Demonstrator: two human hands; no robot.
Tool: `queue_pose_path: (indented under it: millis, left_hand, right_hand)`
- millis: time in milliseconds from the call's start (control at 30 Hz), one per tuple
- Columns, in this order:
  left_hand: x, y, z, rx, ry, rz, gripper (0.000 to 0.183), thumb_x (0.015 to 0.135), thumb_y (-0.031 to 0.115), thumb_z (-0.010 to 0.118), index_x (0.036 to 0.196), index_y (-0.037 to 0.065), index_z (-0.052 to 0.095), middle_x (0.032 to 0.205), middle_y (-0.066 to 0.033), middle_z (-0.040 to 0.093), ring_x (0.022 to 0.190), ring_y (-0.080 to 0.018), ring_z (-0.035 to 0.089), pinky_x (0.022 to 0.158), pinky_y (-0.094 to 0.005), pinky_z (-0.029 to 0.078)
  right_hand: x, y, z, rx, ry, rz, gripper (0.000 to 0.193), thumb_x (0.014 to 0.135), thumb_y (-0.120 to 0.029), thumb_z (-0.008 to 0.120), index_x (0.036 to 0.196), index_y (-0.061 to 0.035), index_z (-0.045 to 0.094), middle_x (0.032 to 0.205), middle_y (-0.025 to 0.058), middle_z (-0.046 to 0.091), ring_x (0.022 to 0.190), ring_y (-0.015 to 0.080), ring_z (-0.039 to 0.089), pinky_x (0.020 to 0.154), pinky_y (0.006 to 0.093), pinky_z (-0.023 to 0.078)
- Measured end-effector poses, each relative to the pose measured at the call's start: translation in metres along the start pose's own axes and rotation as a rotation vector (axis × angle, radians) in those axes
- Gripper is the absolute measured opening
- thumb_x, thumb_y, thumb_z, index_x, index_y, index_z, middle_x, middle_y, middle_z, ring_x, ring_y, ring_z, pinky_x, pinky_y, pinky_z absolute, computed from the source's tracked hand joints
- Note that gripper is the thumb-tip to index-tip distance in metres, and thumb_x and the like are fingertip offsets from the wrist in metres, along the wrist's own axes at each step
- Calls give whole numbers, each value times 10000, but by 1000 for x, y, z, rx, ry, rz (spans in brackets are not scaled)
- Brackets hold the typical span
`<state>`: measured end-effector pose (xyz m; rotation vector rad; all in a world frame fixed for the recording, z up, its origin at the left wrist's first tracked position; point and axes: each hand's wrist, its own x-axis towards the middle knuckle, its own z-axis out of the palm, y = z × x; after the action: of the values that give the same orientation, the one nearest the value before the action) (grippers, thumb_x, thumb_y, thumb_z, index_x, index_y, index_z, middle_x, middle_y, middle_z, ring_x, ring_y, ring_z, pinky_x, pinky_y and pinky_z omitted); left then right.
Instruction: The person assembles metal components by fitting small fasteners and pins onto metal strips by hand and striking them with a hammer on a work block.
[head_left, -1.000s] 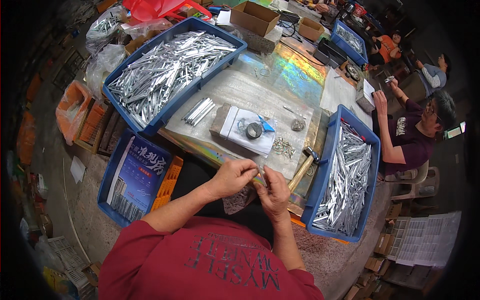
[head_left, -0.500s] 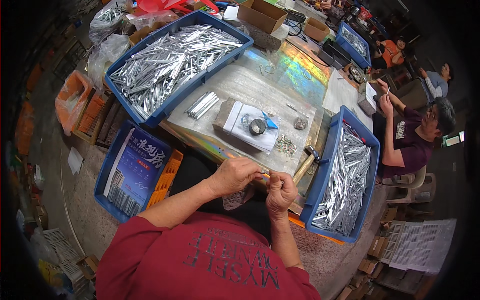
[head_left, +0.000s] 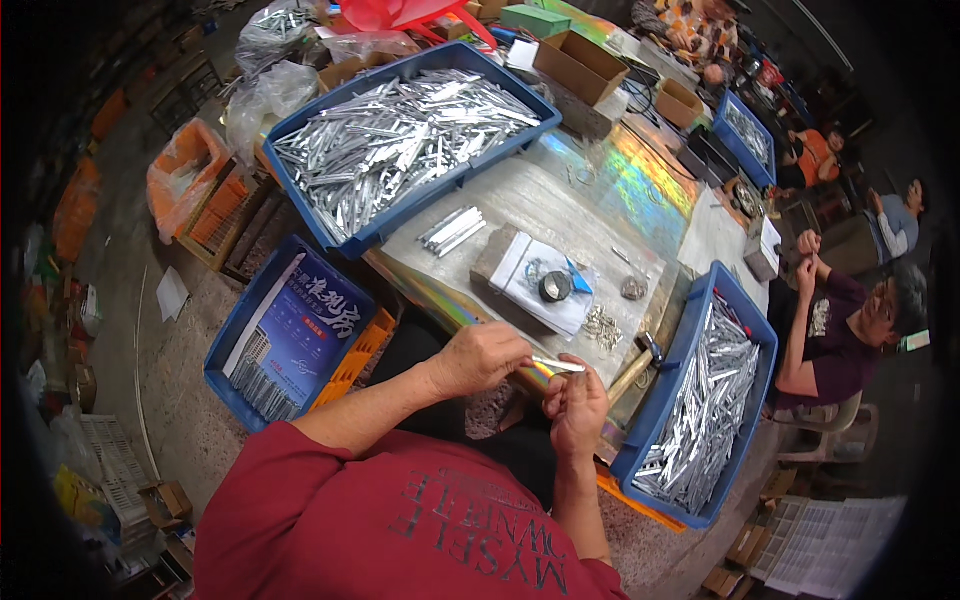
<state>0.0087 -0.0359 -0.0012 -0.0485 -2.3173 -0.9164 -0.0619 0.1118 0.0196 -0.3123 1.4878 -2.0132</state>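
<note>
A slim silver metal strip (head_left: 558,365) lies between my two hands in front of the table edge. The fingers of my left hand (head_left: 484,357) pinch its left end. My right hand (head_left: 577,408) is closed around the other end, which its fingers partly hide. Beyond them, a block topped with white paper (head_left: 515,270) bears a small dark round tin (head_left: 553,287) and a blue scrap. Next to the block lies a heap of tiny metal pins (head_left: 602,328). A hammer (head_left: 632,371) rests near my right hand. Several strips lie in a row (head_left: 452,231) farther left.
Blue bins full of silver strips stand at the far left (head_left: 300,212) and right (head_left: 765,385) of the table. A lower blue bin (head_left: 215,375) holds a printed sheet. At the right sits a co-worker (head_left: 850,320) with raised hands; other people are behind.
The view has shifted, so the table sits lower and farther right in it. My hands are slightly farther apart, and more of the metal strip shows between them.
</note>
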Motion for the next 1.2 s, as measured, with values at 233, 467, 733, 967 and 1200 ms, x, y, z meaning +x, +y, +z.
queue_pose_path:
  millis: [233, 467, 733, 967, 1200]
  left_hand:
    - [-5, -67, -45, 355, 244, -398, 60, 713, 90, 569, 718, 30, 572, 666, -115, 542, 635, -293, 540, 564, -346, 431]
    - [0, -126, -50, 654, 226, -472, 48, 681, 49, 506, 638, 43, 526, 678, -132, 534, 641, -303, 551, 587, -368, 458]
    - [7, -131, -48, 719, 172, -538, 74, 685, 43, 489, 630, 15, 530, 687, -158, 542, 626, -318, 563, 572, -384, 466]
    - [1, -120, -53, 743, 192, -526, 43, 696, 67, 509, 685, 30, 528, 686, -141, 537, 625, -300, 559, 573, -374, 462]
    - [19, -87, -100, 664, 327, -396, 60, 706, 67, 544, 763, 48, 538, 680, -119, 528, 655, -273, 543, 588, -343, 448]
  right_hand:
    - [-7, 17, -24, -90, 72, 38, 192, 851, -185, 453, 915, -15, 517, 597, 24, 484, 410, 47, 369, 370, 155, 286]
    - [-14, 24, -23, -98, 70, 98, 166, 846, -173, 460, 874, -24, 527, 585, 22, 477, 407, 51, 365, 365, 161, 278]
    - [-18, 32, -29, -124, 59, 118, 187, 847, -173, 457, 877, -6, 536, 596, 15, 479, 432, 45, 367, 394, 161, 281]
    - [-19, 38, -29, -139, 45, 127, 165, 843, -157, 459, 862, -12, 535, 595, 10, 478, 433, 41, 364, 389, 156, 274]
    - [-20, 39, -32, -148, 79, 127, 158, 840, -146, 456, 853, -9, 533, 592, 9, 475, 430, 40, 359, 387, 155, 271]
